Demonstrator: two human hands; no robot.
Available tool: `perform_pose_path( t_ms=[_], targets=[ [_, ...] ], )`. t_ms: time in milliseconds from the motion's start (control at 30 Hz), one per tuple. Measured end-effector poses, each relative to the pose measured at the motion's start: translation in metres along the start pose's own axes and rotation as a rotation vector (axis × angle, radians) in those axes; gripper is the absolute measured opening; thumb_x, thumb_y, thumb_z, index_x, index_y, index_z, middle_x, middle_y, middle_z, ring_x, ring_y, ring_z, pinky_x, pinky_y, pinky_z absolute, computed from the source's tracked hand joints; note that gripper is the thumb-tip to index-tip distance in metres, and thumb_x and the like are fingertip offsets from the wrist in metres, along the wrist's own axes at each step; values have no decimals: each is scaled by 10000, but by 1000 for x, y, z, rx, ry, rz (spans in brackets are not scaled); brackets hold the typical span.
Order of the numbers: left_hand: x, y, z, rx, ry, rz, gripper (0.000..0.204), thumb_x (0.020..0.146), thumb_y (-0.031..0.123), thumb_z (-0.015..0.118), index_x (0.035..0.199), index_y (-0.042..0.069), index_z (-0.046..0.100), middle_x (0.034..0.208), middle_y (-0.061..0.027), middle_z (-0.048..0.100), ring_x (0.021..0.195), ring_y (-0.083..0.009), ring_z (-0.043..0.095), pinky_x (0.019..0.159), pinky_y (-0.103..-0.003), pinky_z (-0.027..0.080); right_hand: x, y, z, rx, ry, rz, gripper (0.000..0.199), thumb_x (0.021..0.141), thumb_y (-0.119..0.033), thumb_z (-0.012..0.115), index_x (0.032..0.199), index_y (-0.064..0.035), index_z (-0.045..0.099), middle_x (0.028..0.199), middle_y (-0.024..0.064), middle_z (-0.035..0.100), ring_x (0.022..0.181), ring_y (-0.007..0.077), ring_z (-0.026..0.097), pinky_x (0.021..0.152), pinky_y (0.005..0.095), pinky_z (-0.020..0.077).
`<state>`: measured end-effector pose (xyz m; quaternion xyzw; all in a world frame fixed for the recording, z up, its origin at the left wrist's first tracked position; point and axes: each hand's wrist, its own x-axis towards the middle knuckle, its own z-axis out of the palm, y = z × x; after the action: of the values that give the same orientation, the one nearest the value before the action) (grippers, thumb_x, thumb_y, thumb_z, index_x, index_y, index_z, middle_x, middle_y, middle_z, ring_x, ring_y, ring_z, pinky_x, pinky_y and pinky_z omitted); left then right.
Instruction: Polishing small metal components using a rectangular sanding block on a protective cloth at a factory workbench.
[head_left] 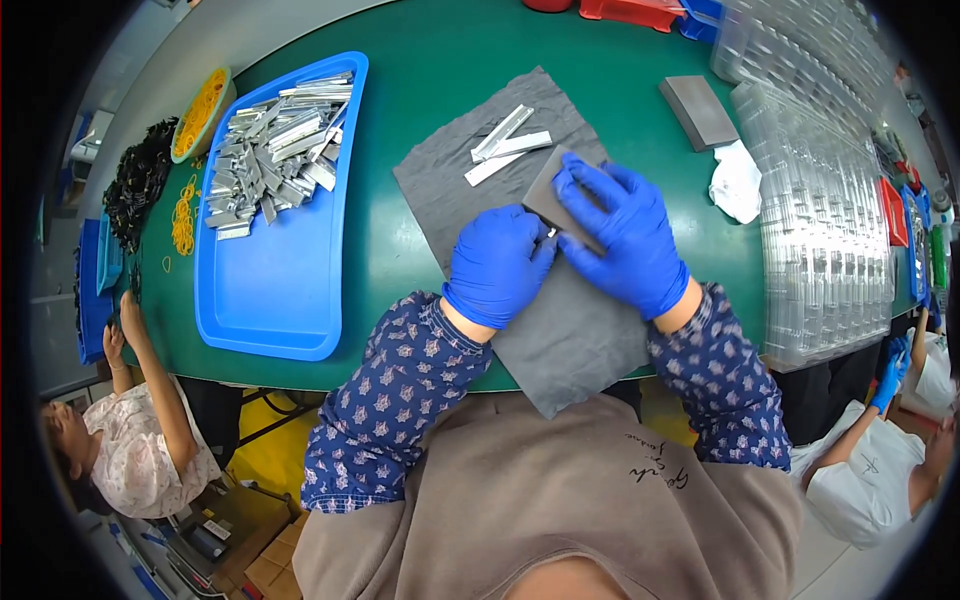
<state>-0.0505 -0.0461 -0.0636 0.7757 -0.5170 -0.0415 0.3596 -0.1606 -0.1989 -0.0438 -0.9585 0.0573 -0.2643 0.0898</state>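
Observation:
Both my hands wear blue gloves and work over a grey cloth (570,340) spread on the green table (420,60). My right hand (625,235) presses a flat grey block (545,195) down onto the cloth. My left hand (497,265) pinches a small shiny metal piece (551,232) against the block's near edge. Three finished-looking metal strips (508,145) lie on the far part of the cloth, just beyond the block.
A blue tray (270,300) at left holds a heap of metal strips (275,150). A second grey block (698,110) and a white rag (737,180) lie at right, beside stacked clear plastic trays (825,230). A bowl of yellow rubber bands (200,112) sits far left. Other people sit at both sides.

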Motion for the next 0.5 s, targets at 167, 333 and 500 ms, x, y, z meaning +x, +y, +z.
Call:
perform_pose_path(
  t_ms=[167,333,500],
  targets=[
    [0,-3,2,-6,-12,-10,145,777,189,680,734,71,608,734,-115,556,726,-316,561,653,-431,447,5,20,7,-46,12,179,601,707,-191,722,1283,-128,565,1377,95,512,1033,355,549,906,426,452],
    [0,-1,-1,-33,-3,6,138,782,184,683,738,75,611,733,-113,557,719,-317,559,642,-435,445,-2,-1,0,8,-22,-17,591,714,-210,721,1279,-124,569,1360,88,524,1022,362,557,898,428,456],
    [-1,0,0,-12,-10,-5,133,776,174,686,734,75,607,731,-114,554,719,-317,556,641,-434,445,1,43,10,-6,39,181,528,765,-196,700,1270,-103,579,1339,125,538,1091,342,547,931,405,441]
  ],
)
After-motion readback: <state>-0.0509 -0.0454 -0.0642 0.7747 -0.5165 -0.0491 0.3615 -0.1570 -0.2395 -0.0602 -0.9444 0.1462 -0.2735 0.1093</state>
